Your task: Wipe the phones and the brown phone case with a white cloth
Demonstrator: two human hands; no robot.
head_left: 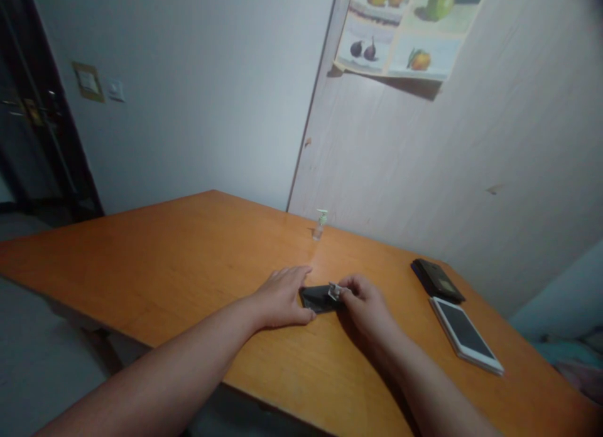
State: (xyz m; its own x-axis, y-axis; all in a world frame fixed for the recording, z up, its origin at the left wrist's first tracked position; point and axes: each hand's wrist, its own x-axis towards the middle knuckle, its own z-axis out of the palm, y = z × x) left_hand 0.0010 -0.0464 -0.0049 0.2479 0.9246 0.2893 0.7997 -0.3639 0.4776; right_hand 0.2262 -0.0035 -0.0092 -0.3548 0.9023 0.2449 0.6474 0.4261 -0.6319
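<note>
A dark smartphone (pixel 315 297) lies flat on the wooden table (pixel 183 261), its screen side up as far as I can tell. My left hand (pixel 282 299) is at its left end, the thumb along the near edge and the fingers by the far edge, gripping it. Above the phone's right part, my right hand (pixel 365 302) pinches a small crumpled whitish piece, like a tissue or cloth (pixel 335 291), against the glass. The right end of the phone is hidden behind that hand.
A small clear pump bottle (pixel 319 225) stands near the table's back edge. To the right lie a white tablet (pixel 466 335) and, behind it, a dark wallet-like case (pixel 437 280). A fruit poster (pixel 396 32) hangs on the wall.
</note>
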